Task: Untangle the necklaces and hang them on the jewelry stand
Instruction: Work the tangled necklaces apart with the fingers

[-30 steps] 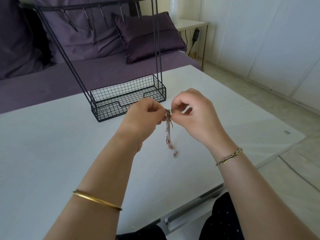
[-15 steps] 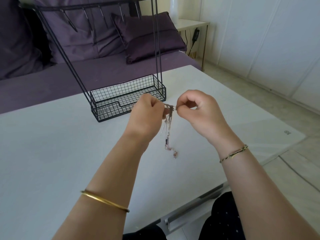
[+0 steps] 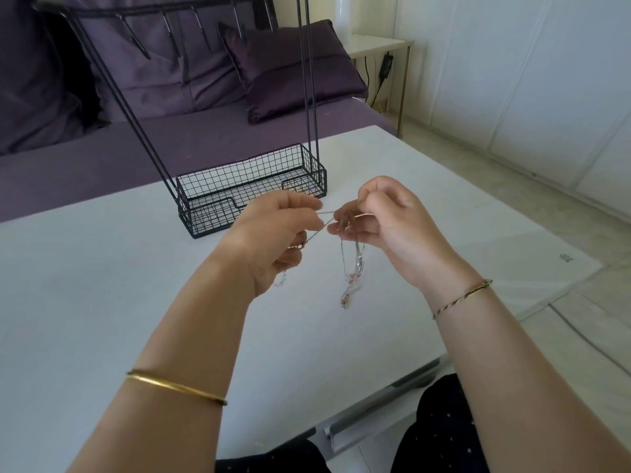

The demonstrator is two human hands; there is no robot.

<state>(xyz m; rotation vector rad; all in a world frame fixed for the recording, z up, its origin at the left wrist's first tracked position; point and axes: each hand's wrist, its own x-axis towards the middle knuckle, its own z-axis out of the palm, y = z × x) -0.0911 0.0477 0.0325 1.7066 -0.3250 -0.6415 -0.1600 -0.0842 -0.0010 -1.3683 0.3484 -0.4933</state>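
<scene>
The necklaces (image 3: 351, 268) hang in a clump from my right hand (image 3: 386, 216), pinched in its fingers. My left hand (image 3: 273, 230) pinches one thin chain, pulled tight between both hands. The ends dangle over the white surface (image 3: 102, 302). Just behind stands the black jewelry stand (image 3: 205, 216) with its wire basket (image 3: 312, 172). A purple sofa (image 3: 205, 134) sits beyond.

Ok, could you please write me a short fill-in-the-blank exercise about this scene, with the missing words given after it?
1. The left hand and the right hand both pinch the tangled ____.
2. The black stand rests on the white ____.
3. The gold bangle sits on the ____ arm.
Missing words: necklaces; table; left.
</scene>
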